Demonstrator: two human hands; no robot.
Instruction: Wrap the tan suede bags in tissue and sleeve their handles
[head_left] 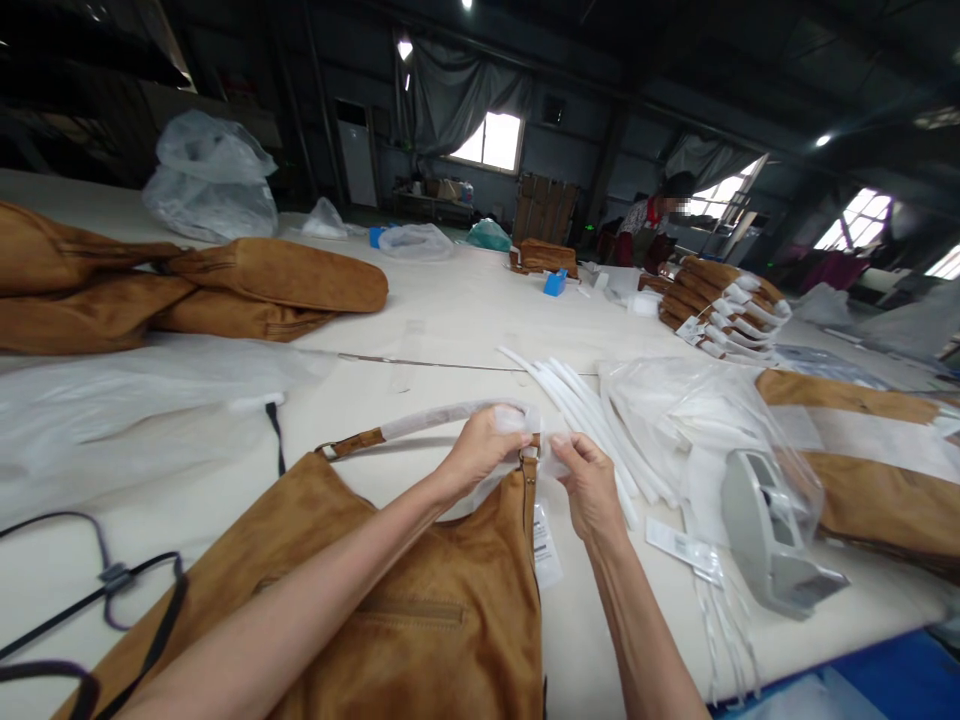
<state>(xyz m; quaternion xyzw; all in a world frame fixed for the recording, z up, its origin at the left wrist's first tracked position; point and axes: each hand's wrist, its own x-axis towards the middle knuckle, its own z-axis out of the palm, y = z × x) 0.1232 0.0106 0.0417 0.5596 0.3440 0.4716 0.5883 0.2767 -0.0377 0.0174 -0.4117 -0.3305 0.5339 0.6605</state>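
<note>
A brown handbag (420, 570) with a zipped pocket lies in front of me on the white table. Its shoulder strap (360, 443) is partly covered by a thin white wrapping sheet (431, 418). My left hand (484, 448) is closed around the wrapped strap near its right end, by the metal ring. Just to the right, my right hand (589, 482) pinches the loose translucent end of the sheet between thumb and fingers. A labelled tag in a clear sleeve (546, 548) hangs beside the bag's right edge.
White foam rods (581, 400) and a clear plastic bag (675, 395) lie to the right, near a grey tape dispenser (772, 535). Brown bags (292, 280) lie at the left; more are stacked (712, 305) farther right. Another person (641, 225) works beyond.
</note>
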